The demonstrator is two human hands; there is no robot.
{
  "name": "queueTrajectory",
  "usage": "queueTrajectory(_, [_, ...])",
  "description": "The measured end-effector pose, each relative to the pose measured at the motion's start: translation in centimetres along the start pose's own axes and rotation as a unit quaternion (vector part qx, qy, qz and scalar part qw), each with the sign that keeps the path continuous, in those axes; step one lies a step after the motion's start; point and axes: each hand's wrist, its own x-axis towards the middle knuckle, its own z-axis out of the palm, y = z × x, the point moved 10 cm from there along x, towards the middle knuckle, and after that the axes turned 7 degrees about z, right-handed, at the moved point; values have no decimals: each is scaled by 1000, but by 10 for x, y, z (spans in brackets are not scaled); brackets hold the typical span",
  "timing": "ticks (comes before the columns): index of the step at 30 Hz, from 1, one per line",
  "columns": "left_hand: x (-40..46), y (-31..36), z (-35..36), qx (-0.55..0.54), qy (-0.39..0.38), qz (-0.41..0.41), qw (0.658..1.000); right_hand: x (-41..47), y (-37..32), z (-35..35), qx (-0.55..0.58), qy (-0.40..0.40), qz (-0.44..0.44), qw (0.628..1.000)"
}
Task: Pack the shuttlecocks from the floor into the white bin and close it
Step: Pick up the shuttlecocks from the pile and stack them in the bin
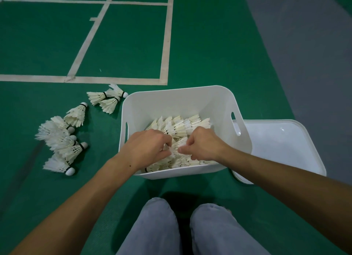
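Observation:
A white bin stands open on the green floor, its bottom covered with white feather shuttlecocks. Both hands reach inside it. My left hand curls its fingers round shuttlecocks near the front of the bin. My right hand pinches shuttlecocks beside it, fingertips hidden among the feathers. Several loose shuttlecocks lie in a heap on the floor left of the bin, and three more shuttlecocks lie by its back left corner. The white lid lies upside down on the floor to the right, touching the bin.
My knees in grey trousers are just in front of the bin. White court lines cross the green floor behind it. A grey floor strip runs along the right.

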Motion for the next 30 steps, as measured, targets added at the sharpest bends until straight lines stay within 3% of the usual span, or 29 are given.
queueTrajectory(4, [0,4,-3,-5,13,5,1000,3,-13,11,-24,-16,-36,999])
queueTrajectory(7, [-8,1,-16,-95,83,-10,992,3,-4,11,-14,-71,-15,997])
queueTrajectory(9, [-16,-4,-28,-193,149,-26,969,-4,0,-5,-49,-48,-12,998])
queueTrajectory(12, [-25,-13,-43,-313,244,-76,915,-35,-18,-41,-64,86,-82,991])
queueTrajectory(15, [-29,-22,-48,-376,309,-128,864,-65,-44,-34,61,51,-198,977])
queueTrajectory(17, [-27,-24,-47,-400,316,-157,846,-71,-51,-20,82,28,-233,969])
queueTrajectory(20, [-20,-17,-44,-432,306,-169,831,-69,-57,-19,102,80,-256,958])
queueTrajectory(24, [-15,-22,-43,-452,288,-163,828,-68,-56,-34,83,116,-273,951])
queueTrajectory(26, [-16,-31,-42,-436,273,-169,840,-63,-41,-51,89,131,-232,960])
queueTrajectory(30, [-11,-23,-31,-247,143,-114,952,-44,7,-78,82,171,-104,976])
